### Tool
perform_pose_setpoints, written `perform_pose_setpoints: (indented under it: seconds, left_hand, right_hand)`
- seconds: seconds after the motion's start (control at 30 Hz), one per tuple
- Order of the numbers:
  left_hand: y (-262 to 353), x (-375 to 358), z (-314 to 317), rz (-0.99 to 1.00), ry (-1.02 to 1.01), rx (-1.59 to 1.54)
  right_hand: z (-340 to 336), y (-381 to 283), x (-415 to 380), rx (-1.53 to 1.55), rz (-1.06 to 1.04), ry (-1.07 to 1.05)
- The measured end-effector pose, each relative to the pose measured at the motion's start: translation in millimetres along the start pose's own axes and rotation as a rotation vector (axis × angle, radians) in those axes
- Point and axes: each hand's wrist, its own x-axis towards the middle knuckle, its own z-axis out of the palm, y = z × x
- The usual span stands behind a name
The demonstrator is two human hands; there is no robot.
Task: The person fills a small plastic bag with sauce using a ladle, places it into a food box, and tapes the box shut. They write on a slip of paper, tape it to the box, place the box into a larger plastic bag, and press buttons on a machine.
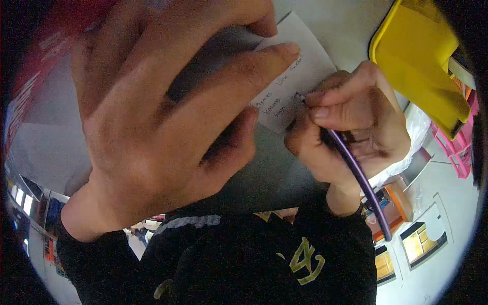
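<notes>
A small sheet of white paper [304,40] with several short lines of dark handwriting lies on the grey table [335,23]. My right hand [361,114] pinches a purple pen [360,175] close to its tip, which is right at the last written line. The pen's back end slants down toward my sleeve. Large in the foreground, my left hand [147,122] spreads its fingers over the paper's left side, with the index fingertip overlapping the writing. It holds nothing, and it hides part of the sheet and table.
At the upper right sits a yellow flat-sided object [414,46], with pink plastic [455,147] beyond it. Clear plastic wrapping [418,129] lies behind my right hand. A red printed surface [38,66] borders the upper left.
</notes>
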Motion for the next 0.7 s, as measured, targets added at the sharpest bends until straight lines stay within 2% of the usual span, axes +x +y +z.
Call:
perform_pose_setpoints:
  seconds: [0.27,0.37,0.53,0.7]
  left_hand:
    - [-0.4,-1.8,0.6,-0.015,0.008,-0.012]
    - [1.4,-0.5,0.0,-0.045,-0.007,0.0]
    - [0.1,-0.5,1.3,-0.018,0.001,-0.018]
    - [3.5,0.3,0.4,-0.033,-0.002,-0.003]
  right_hand:
    - [2.5,1.6,0.0,-0.049,-0.019,0.017]
    - [1.2,3.8,-1.7,0.033,0.011,0.019]
    - [3.4,-1.7,-0.2,-0.127,-0.013,0.032]
    - [1.2,1.0,0.3,-0.091,-0.012,0.039]
